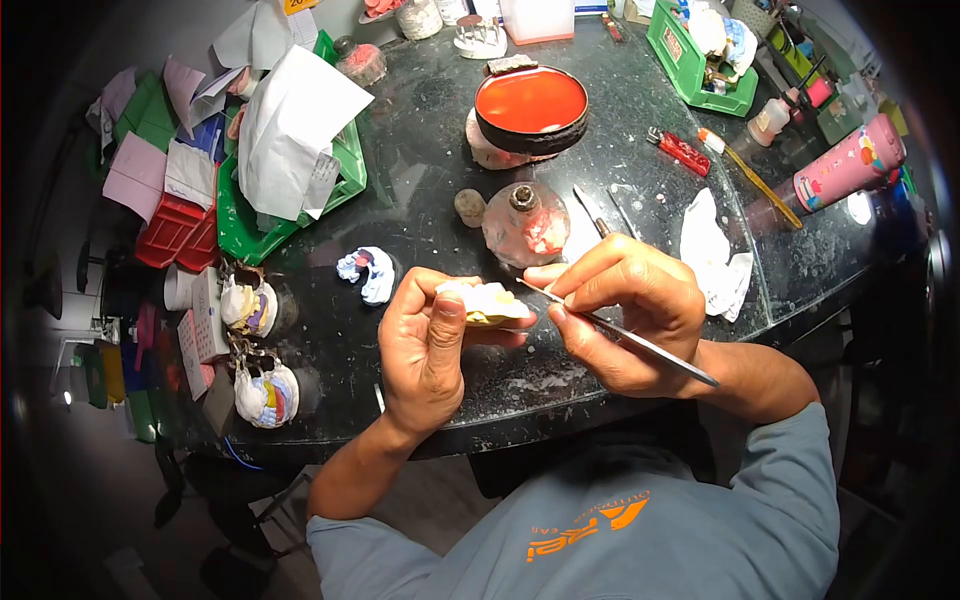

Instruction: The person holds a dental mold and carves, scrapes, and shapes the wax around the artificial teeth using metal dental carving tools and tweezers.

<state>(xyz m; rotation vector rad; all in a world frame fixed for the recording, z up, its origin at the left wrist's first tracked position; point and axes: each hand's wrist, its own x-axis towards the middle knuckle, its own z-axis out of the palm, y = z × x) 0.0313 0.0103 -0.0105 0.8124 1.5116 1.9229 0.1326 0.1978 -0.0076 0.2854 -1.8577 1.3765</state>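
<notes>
My left hand (428, 345) is closed around a small dental cast (484, 303), whitish on top with yellow along its lower edge. In my right hand (640, 310) a slim metal dental carving tool (655, 352) is gripped like a pen. Its tip points left toward the cast, close to it; whether they touch I cannot tell. Just beyond the hands stands a glass spirit burner (525, 225) with pinkish material inside. A knife (590, 208) lies to the right of the burner. A pale blue horseshoe-shaped piece (368, 274) rests left of my left hand.
Behind the burner sits a pan of red wax (530, 100). Two mounted dental models (266, 397) stand at the left edge. Papers fill a green bin (350, 170). Rightward are a crumpled tissue (712, 255), a red lighter (685, 153), a brush (762, 188) and a pink bottle (850, 162).
</notes>
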